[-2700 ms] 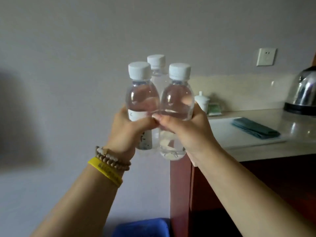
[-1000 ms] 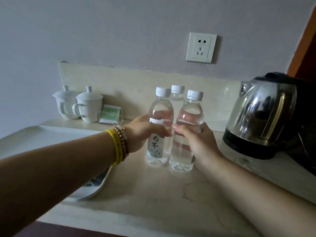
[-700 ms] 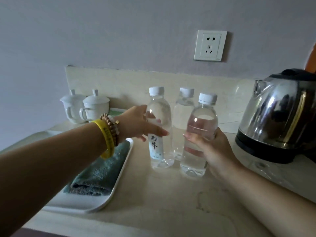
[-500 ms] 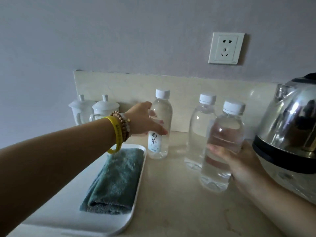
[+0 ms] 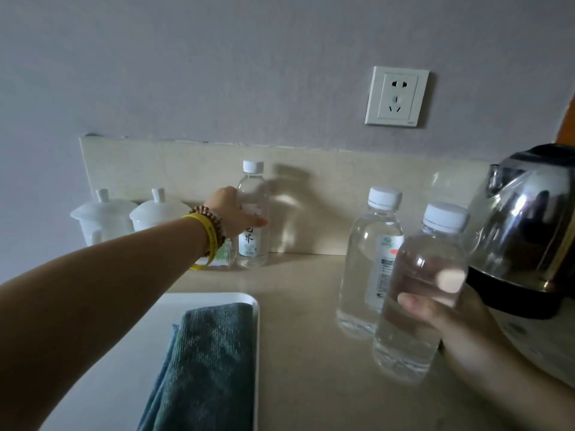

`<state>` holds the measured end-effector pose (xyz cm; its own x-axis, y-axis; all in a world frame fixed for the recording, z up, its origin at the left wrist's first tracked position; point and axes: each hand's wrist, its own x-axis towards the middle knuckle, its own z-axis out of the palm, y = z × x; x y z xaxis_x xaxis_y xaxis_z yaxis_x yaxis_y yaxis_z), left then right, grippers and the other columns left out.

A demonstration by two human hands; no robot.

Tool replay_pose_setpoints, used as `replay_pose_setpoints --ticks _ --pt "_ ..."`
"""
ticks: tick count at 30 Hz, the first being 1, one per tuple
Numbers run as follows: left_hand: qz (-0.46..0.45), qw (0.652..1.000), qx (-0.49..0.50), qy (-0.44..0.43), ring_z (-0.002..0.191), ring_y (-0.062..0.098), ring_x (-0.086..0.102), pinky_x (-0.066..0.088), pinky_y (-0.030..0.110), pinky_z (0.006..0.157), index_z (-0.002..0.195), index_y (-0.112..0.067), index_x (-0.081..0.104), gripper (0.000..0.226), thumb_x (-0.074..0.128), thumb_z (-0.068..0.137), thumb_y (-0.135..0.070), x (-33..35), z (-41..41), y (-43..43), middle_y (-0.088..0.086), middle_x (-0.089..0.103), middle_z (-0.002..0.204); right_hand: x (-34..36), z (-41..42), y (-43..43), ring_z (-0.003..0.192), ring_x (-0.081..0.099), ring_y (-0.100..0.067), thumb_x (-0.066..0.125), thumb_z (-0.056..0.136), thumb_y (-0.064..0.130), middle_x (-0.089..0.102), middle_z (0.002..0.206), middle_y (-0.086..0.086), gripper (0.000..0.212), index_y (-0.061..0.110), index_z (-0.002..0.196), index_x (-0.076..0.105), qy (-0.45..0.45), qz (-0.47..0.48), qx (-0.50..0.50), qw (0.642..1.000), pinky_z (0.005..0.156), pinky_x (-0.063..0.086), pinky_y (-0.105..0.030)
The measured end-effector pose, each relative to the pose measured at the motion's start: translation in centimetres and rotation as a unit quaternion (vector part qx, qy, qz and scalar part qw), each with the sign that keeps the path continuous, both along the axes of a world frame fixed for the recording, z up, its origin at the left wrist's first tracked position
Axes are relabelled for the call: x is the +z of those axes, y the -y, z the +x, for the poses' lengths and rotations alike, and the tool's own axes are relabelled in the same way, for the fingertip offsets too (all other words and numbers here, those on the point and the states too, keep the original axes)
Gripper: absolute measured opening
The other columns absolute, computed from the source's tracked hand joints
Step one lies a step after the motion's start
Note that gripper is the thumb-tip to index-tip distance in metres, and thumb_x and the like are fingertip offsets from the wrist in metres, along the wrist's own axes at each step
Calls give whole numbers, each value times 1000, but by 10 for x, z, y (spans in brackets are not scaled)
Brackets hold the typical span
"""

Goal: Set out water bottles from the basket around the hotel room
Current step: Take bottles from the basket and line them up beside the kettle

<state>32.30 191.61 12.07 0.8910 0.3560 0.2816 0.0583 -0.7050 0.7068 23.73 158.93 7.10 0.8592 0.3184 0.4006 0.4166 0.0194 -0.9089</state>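
Note:
Three clear water bottles with white caps stand on a beige stone counter (image 5: 305, 368). My left hand (image 5: 230, 214) grips the far bottle (image 5: 253, 225), which stands upright against the backsplash beside the lidded cups. My right hand (image 5: 448, 318) is wrapped around the nearest bottle (image 5: 420, 293), whose base rests on the counter at the right. The middle bottle (image 5: 365, 259) stands free just behind and left of it, touched by neither hand. No basket is in view.
A steel electric kettle (image 5: 529, 231) stands close on the right. Two white lidded cups (image 5: 130, 219) sit at the back left. A white tray (image 5: 124, 353) with a folded teal towel (image 5: 205, 365) lies front left. A wall socket (image 5: 396, 96) is above.
My left hand has carried its bottle away from the group, back and left to the backsplash. My right hand has drawn its bottle nearer and to the right. The middle bottle was released.

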Motion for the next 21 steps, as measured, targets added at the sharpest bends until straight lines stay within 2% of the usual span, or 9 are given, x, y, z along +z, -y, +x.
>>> replay_pose_setpoints --ticks 2,3,6,9,11,13,16,19,21 --pt "16 1000 7 -6 96 24 64 55 39 88 109 -9 61 65 85 57 -40 1 2 -1 7 66 103 0 0 0 75 74 -3 86 27 64 78 80 13 60 44 82 75 18 41 2 999 59 56 -14" --pt "27 999 10 -14 95 23 63 55 38 87 110 -9 61 67 85 57 -42 1 2 -1 6 66 103 2 -1 0 71 73 -1 86 27 64 78 78 14 58 46 81 74 27 37 7 999 56 55 -12" --pt "36 999 9 -28 96 23 63 55 37 88 111 -8 62 68 84 58 -43 3 2 0 7 67 105 1 2 1 66 73 -1 81 60 24 77 74 13 30 46 78 75 25 63 10 998 53 54 -12" --pt "52 998 27 -28 99 22 59 51 32 88 120 -5 55 77 84 59 -41 6 -6 7 7 61 112 4 0 0 65 72 0 75 51 18 77 72 15 39 47 77 75 22 51 18 998 52 53 -11" --pt "49 996 58 44 115 27 52 46 35 98 137 -5 34 99 85 59 -38 13 -21 19 12 44 132 4 0 0 67 72 1 84 43 14 77 74 15 50 48 79 74 24 46 18 998 54 53 -10" --pt "81 974 46 205 120 24 50 47 34 97 145 -7 22 104 81 65 -39 21 -46 39 13 34 141 0 3 1 70 73 -2 83 47 10 77 77 12 49 45 81 74 31 54 14 998 57 55 -13" --pt "106 931 -108 333 101 8 58 56 26 75 134 -16 43 76 62 73 -57 39 -87 90 0 51 121 -1 4 0 74 74 -8 80 48 28 78 81 7 39 38 85 75 0 79 26 997 58 56 -16" --pt "44 947 -218 232 83 6 64 53 24 61 112 -24 58 69 49 65 -74 60 -107 146 -8 63 100 -1 5 1 76 75 -14 82 43 33 78 83 3 42 34 85 75 -31 86 27 995 58 56 -20" --pt "79 961 -196 176 76 4 62 48 22 59 96 -21 63 66 52 63 -78 69 -104 166 -8 65 87 1 5 0 77 75 -15 86 39 34 78 84 4 46 34 83 76 -38 85 28 995 58 57 -21"
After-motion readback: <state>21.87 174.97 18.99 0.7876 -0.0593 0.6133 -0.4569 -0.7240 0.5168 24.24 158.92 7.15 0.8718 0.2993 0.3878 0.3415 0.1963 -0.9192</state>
